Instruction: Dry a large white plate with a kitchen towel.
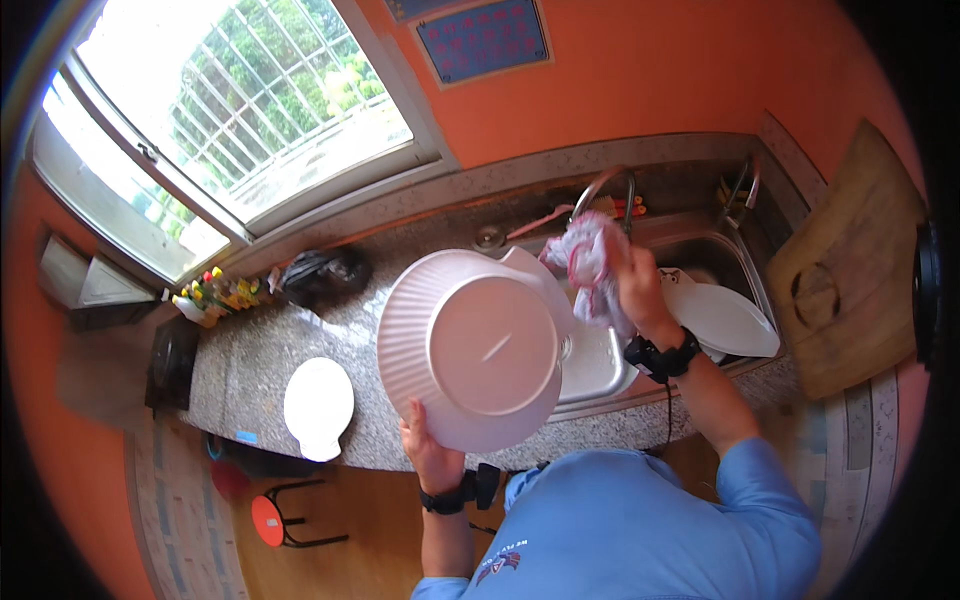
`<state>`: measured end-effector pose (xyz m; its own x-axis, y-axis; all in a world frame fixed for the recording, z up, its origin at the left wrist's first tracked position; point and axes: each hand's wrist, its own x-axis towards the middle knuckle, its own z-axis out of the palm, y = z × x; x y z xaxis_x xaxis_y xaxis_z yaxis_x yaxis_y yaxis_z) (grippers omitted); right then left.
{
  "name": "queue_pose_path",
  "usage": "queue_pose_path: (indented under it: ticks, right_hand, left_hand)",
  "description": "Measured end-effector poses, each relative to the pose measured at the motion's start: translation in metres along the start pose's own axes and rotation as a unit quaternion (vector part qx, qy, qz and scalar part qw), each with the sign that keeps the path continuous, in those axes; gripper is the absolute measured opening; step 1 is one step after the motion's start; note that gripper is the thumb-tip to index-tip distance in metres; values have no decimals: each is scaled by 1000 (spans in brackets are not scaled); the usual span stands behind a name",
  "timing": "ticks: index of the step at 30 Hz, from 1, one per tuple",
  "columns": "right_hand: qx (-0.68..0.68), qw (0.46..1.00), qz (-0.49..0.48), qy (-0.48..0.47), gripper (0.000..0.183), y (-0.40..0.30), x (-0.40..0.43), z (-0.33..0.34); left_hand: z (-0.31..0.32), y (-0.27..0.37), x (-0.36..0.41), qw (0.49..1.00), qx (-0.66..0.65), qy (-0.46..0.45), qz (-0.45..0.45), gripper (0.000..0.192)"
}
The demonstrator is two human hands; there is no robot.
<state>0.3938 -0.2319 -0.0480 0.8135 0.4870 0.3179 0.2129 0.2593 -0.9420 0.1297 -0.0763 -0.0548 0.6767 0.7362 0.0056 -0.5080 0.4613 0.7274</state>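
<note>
My left hand [433,450] grips the lower rim of a large pale fluted plastic basin [491,345], its flat underside facing the camera. The basin is tilted up above the counter's front edge and partly covers the sink. In my right hand [643,289] is a bunched white and pink cloth [592,262], held beside the basin's right edge and apart from its flat underside. A white oval plate [720,319] leans in the right sink bowl, with other dishes partly hidden under it.
On the speckled stone counter [247,375] lie a white dish [319,401], a black plastic bag [326,274] and several bottles [217,296]. Two curved faucets [611,176] rise behind the sink. A wooden board [847,277] stands at the right, a red stool [268,520] below left.
</note>
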Motion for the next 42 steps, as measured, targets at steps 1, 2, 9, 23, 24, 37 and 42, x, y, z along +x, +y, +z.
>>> queue_pose_path:
  ticks: [1,2,9,23,24,37,42]
  right_hand:
    - [169,983,74,11,34,-9,1,8]
    - [237,966,101,-12,34,-25,-5,16]
    - [-385,797,-350,-308,49,-21,-21,90]
    - [-212,799,-370,-423,49,0,-82,95]
    - [-185,814,-364,-414,40,4,-81,86]
    - [335,920,106,-174,34,8,-22,2]
    - [-137,871,-322,-344,47,-38,-53,91]
  left_hand:
    - [1,1,-1,1000,-2,11,-3,36]
    - [4,2,-1,1000,-14,16,-4,35]
    - [18,-4,-1,998,-30,51,-19,28]
    - [1,-1,4,997,-63,48,18,29]
    - [-2,0,5,996,-64,67,14,31]
    - [9,15,-2,994,15,78,77,26]
    - [-6,-2,-3,996,49,33,72,22]
